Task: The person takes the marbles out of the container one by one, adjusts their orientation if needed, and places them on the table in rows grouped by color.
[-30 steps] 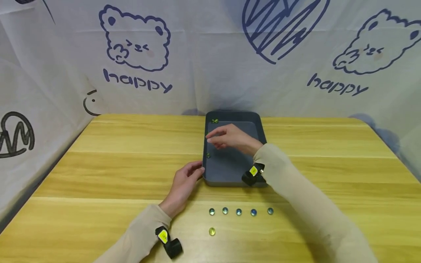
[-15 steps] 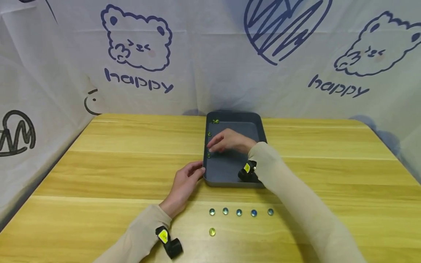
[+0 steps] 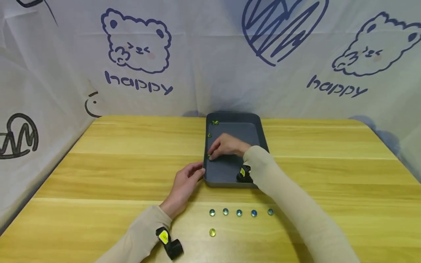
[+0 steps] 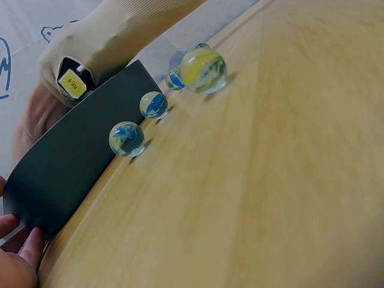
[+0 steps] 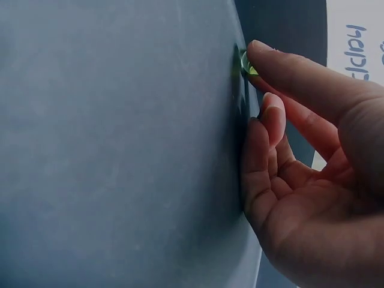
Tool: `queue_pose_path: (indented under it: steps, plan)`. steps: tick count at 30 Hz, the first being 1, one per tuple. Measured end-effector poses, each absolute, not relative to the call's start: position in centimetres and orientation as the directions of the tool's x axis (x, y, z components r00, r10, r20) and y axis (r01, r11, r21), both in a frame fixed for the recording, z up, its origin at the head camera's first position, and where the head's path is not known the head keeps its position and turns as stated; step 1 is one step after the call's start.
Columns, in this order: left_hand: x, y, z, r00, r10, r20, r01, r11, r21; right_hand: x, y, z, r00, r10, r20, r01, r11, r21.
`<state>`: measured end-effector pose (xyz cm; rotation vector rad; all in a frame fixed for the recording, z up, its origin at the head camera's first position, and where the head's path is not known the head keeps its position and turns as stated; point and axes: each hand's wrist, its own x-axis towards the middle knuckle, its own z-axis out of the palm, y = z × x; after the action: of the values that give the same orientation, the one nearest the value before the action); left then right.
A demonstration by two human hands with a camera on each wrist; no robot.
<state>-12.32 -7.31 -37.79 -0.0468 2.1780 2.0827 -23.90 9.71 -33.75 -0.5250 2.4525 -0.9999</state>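
Note:
A dark grey tray [image 3: 230, 183] lies on the wooden table. My right hand [image 3: 228, 145] reaches into it and pinches a green-yellow marble [image 5: 249, 65] between thumb and index finger, low against the tray's left wall. Its other fingers are curled in the right wrist view. My left hand [image 3: 184, 184] rests beside the tray's near left corner, its thumb and fingers touching the outer wall. Further along that left side inside the tray sit another green-yellow marble [image 3: 209, 135] and a small cluster of marbles [image 3: 215, 122] at the far corner.
In front of the tray is a row of several clear and blue marbles [image 3: 239, 212]. One yellow marble [image 3: 212, 232] stands nearer to me, below the row's left end. A white cloth [image 3: 204, 73] with drawings hangs behind the table [image 3: 131, 146].
My right hand has moved nearer along the tray's left side, uncovering a marble behind it, and now pinches the nearer one. The left hand stays at the tray's corner.

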Motion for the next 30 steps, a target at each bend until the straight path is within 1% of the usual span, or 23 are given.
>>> queue_pose_path:
  steps: [7, 11, 23, 30]
  plan:
    - [-12.50, -7.42, -37.95, -0.993, 0.066, -0.103, -0.099, 0.049, 0.994, -24.13, 9.66, -33.65, -0.841, -0.467, -0.272, -0.133, 0.666, -0.734]
    - [-12.45, -7.47, -38.05, -0.993, 0.052, -0.105, -0.103, 0.055, 0.993, -24.22, 9.59, -33.71, -0.835, -0.472, -0.282, -0.128, 0.665, -0.736]
    - [-12.11, -7.61, -38.21, -0.991, 0.054, -0.121, -0.118, 0.062, 0.991, -23.98, 9.94, -33.66, -0.830, -0.473, -0.296, -0.063, 0.607, -0.792]
    - [-12.13, -7.51, -37.99, -0.992, 0.067, -0.104, -0.100, 0.061, 0.993, -23.58, 10.51, -32.88, -0.858, -0.441, -0.263, -0.022, 0.544, -0.839]
